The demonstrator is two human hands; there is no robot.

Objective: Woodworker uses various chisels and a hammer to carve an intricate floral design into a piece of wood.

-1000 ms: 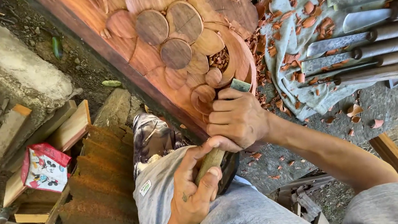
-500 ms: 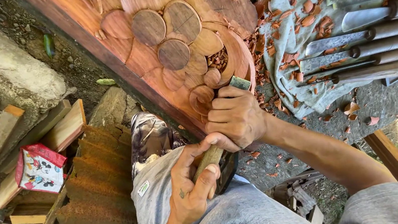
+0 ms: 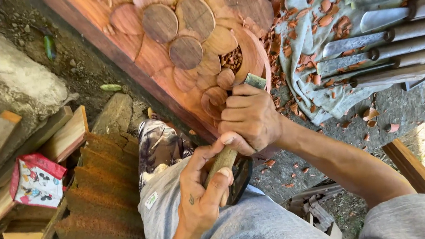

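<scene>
Reddish carved wood panel (image 3: 161,50) (petal-shaped reliefs)

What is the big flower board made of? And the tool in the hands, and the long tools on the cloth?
The flower board looks like bare reddish wood: grain shows and chips lie around it. The chisel seems to have a pale wooden handle and a grey metal tip. The long tools look like dull grey metal, likely steel.

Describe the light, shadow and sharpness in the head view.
Head view: daylight, with bright sun on the carved wooden panel and the row of chisels; the grass corner at lower right is washed out; the ground at upper left is shaded; both hands, right hand and left hand, look sharp, no evident motion blur.
</scene>
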